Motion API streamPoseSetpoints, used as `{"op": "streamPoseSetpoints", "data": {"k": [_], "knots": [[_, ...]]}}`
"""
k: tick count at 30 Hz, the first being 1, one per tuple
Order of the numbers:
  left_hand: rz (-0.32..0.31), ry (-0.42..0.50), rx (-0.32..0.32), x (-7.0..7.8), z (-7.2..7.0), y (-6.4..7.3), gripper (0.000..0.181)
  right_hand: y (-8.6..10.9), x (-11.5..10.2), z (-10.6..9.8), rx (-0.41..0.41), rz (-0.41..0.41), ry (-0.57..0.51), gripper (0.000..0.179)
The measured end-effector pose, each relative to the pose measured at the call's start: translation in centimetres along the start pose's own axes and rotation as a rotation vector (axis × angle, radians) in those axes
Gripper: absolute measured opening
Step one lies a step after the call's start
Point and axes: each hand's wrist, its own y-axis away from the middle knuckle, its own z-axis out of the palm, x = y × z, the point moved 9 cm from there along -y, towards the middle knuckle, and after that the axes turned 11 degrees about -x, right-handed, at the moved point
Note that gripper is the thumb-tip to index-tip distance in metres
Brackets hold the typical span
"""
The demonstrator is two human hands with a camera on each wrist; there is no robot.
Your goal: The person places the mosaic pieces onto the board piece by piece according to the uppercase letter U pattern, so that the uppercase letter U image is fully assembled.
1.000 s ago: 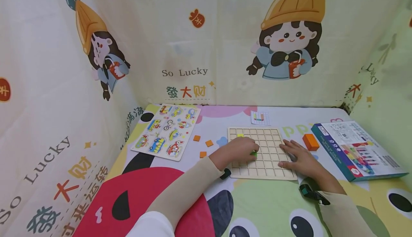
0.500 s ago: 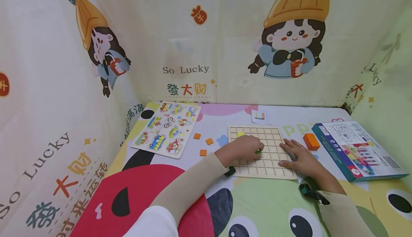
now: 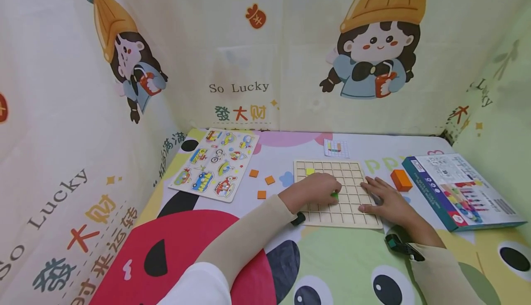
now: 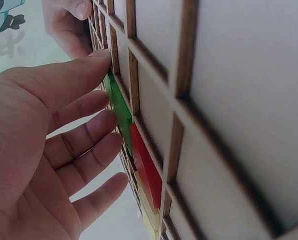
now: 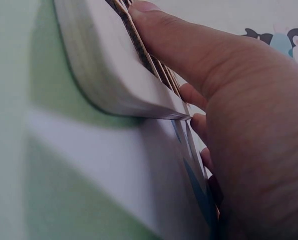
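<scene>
Worktop (image 3: 288,155), cloth-covered, cartoon-printed hangings (image 3: 191,51) behind. Green tile (image 4: 121,107): on the grid board (image 3: 352,176), next to a red tile (image 4: 146,165), pinched by the left hand (image 3: 310,189). Outlying: three orange tiles (image 3: 269,180), orange block (image 3: 401,180), flat box (image 3: 464,192). Hazard, as judged: a skewed pinch could nudge the red tile; weak bracing could let the board slide. Pose: left thumb and forefinger together, other fingers loose; right hand (image 3: 386,202) spread, thumb on the board's margin, grasping nothing.

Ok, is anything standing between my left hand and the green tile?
Nothing visible: the left hand is right at one end of the green tile, and the red tile lies at the other end.
</scene>
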Motion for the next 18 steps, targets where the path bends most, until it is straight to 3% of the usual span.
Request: {"op": "streamPoseSetpoints", "data": {"k": [8, 18], "knots": [[0.005, 0.014, -0.002, -0.5, -0.1, 0.7, 0.022, -0.1, 0.0, 0.1, -0.007, 0.009, 0.004, 0.093], [0.008, -0.034, 0.041, -1.8, -0.6, 3.3, 0.026, 0.3, -0.3, -0.1, -0.01, 0.02, 0.007, 0.093]]}}
